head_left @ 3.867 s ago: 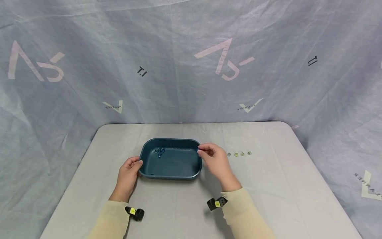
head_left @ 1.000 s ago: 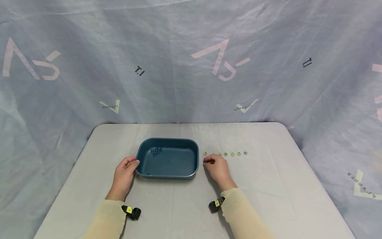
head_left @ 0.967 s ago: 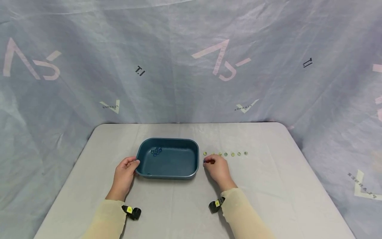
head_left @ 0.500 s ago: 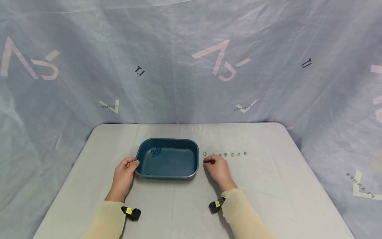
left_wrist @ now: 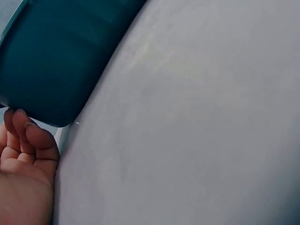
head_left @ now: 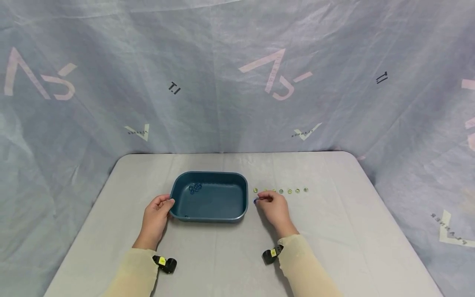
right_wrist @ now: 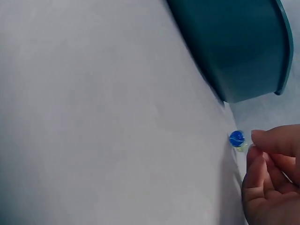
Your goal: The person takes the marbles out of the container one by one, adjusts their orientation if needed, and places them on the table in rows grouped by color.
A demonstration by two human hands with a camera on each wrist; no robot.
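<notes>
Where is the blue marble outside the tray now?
In the head view, the blue marble is right of the tray, between it and the right hand.

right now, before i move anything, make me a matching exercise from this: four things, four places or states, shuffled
1 left hand
2 single marble
3 marble cluster
4 marble row

A inside the tray
B blue, beside the right hand
C on the table, yellowish-green
D gripping the tray's left end

Pairs: 1-D, 2-B, 3-A, 4-C
</notes>
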